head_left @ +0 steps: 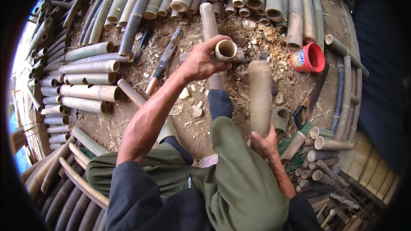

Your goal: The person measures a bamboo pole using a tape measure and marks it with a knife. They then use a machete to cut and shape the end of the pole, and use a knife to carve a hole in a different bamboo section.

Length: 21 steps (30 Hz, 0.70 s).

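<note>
My left hand (200, 59) is wrapped around a bamboo tube (219, 54), whose open hollow end faces up toward me. Beneath it, a longer bamboo length (209, 21) lies on the ground, partly covered by my hand and the tube. My right hand (266, 140) grips the lower end of a thick, pale brown, club-like cylinder (260, 94). It stands to the right of the tube, apart from it, and its upper end is smeared by motion. Whether it is solid wood or bamboo I cannot tell.
A long-bladed knife (165, 57) lies left on the chip-strewn dirt (171, 115). At right are a red bucket (314, 57), a handsaw (305, 110) and a sandal (280, 119). Cut bamboo tubes (92, 67) are stacked left, along the far side and lower right.
</note>
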Tool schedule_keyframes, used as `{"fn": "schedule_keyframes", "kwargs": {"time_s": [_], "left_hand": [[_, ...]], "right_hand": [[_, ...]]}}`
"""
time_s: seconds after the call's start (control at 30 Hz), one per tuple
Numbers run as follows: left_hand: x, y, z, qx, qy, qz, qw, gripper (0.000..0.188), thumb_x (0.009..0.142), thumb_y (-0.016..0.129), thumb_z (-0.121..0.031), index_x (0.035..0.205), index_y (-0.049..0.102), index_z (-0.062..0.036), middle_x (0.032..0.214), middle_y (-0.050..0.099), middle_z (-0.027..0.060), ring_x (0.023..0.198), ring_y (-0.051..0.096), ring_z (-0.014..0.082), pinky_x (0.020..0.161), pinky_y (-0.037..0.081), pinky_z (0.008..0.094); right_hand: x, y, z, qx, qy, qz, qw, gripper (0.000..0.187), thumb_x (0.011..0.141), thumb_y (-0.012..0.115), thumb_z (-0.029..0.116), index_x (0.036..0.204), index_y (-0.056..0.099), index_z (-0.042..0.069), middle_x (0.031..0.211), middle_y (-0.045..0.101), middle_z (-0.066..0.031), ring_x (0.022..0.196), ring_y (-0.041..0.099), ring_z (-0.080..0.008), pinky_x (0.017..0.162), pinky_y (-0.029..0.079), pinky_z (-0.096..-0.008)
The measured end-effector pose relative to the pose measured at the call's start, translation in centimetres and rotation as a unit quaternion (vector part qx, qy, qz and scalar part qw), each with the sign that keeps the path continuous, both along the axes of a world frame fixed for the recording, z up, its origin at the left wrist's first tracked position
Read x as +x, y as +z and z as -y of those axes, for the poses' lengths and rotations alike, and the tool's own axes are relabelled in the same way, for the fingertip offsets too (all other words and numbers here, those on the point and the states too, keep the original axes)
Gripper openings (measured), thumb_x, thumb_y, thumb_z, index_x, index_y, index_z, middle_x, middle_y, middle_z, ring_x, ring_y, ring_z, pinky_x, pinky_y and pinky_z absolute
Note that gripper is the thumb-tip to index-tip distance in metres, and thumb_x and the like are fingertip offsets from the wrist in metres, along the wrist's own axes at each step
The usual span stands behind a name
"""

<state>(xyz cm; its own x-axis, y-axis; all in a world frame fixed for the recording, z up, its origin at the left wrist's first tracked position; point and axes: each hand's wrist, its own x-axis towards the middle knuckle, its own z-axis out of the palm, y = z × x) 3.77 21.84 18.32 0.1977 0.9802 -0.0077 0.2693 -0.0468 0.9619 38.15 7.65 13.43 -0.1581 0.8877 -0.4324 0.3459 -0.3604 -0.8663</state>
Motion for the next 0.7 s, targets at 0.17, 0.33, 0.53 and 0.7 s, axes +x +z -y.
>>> {"fn": "schedule_keyframes", "kwargs": {"time_s": [0.17, 0.33, 0.53, 0.7], "left_hand": [[-0.1, -1.2, 0.7, 0.061, 0.0, -0.007, 0.998, 0.061, 0.075, 0.084, -0.011, 0.13, 0.056, -0.0071, 0.116, 0.067, 0.0066, 0.108, 0.063, 0.016, 0.1, 0.05, 0.0344], [0.2, -0.6, 0.5, 0.066, 0.006, 0.016, 0.998, 0.059, 0.073, 0.084, -0.01, 0.125, 0.058, -0.0062, 0.111, 0.069, 0.0086, 0.107, 0.064, 0.0182, 0.096, 0.051, 0.0356], [0.0, -2.6, 0.0, 0.08, -0.001, 0.029, 0.996, 0.053, 0.07, 0.08, -0.012, 0.12, 0.061, -0.0076, 0.111, 0.069, 0.0164, 0.105, 0.066, 0.0293, 0.091, 0.052, 0.0385], [3.2, -4.1, 0.3, 0.098, 0.138, 0.028, 0.985, 0.055, 0.07, 0.088, -0.022, 0.113, 0.056, -0.0065, 0.102, 0.067, 0.0128, 0.098, 0.067, 0.024, 0.086, 0.056, 0.0352]], "right_hand": [[-3.4, 9.4, -4.5, 0.175, 0.001, -0.122, 0.977, 0.08, 0.074, 0.079, 0.029, 0.137, 0.04, -0.003, 0.114, 0.06, -0.0144, 0.096, 0.063, -0.0233, 0.085, 0.052, -0.0367], [-5.9, 10.6, -7.6, 0.373, 0.087, -0.037, 0.923, 0.078, 0.075, 0.078, 0.028, 0.136, 0.041, -0.003, 0.115, 0.06, -0.0158, 0.092, 0.064, -0.0242, 0.081, 0.054, -0.0373], [-9.8, 13.2, -8.9, 0.18, 0.166, 0.048, 0.968, 0.089, 0.076, 0.08, 0.024, 0.145, 0.034, -0.007, 0.128, 0.058, -0.0199, 0.116, 0.058, -0.0249, 0.101, 0.046, -0.0373], [-8.6, 13.4, -7.7, 0.359, 0.06, -0.176, 0.915, 0.081, 0.081, 0.07, 0.052, 0.132, 0.045, -0.006, 0.122, 0.057, -0.0181, 0.102, 0.061, -0.0265, 0.088, 0.052, -0.041]]}}
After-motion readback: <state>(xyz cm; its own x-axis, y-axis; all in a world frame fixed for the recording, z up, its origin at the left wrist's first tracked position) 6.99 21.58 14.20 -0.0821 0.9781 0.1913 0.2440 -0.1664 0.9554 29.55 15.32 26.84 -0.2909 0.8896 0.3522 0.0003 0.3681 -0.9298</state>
